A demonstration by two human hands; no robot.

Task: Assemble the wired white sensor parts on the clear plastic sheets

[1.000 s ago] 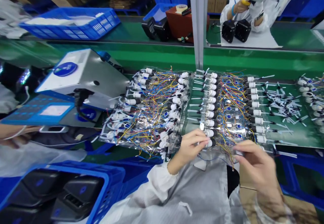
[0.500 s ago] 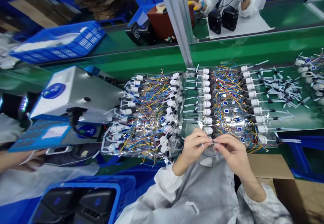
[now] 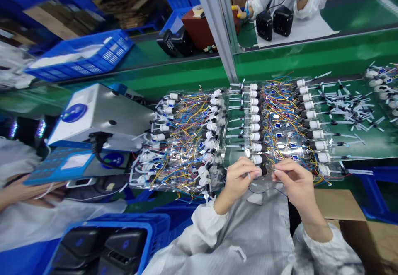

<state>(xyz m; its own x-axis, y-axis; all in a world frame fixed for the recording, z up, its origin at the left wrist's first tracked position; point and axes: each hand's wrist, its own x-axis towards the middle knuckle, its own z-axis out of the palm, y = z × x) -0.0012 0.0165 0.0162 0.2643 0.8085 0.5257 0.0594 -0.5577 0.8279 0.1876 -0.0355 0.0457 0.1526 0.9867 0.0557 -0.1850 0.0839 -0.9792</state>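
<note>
Left hand (image 3: 239,179) and right hand (image 3: 297,180): each grip pinched closed, contents unclear.
A white-and-black cylinder (image 3: 257,159) lies just beyond, nearer the left, long axis sideways.

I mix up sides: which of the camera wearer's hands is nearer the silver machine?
Left. Left hand: right of the silver machine; right hand: farther right.

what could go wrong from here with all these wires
The thin blue wire sagging below the left hand and right hand might snag on the grey garment. The multicoloured wires lie crossed, so lifting one might drag others. The left hand could nudge the neighbouring row of white-and-black cylinders.
</note>
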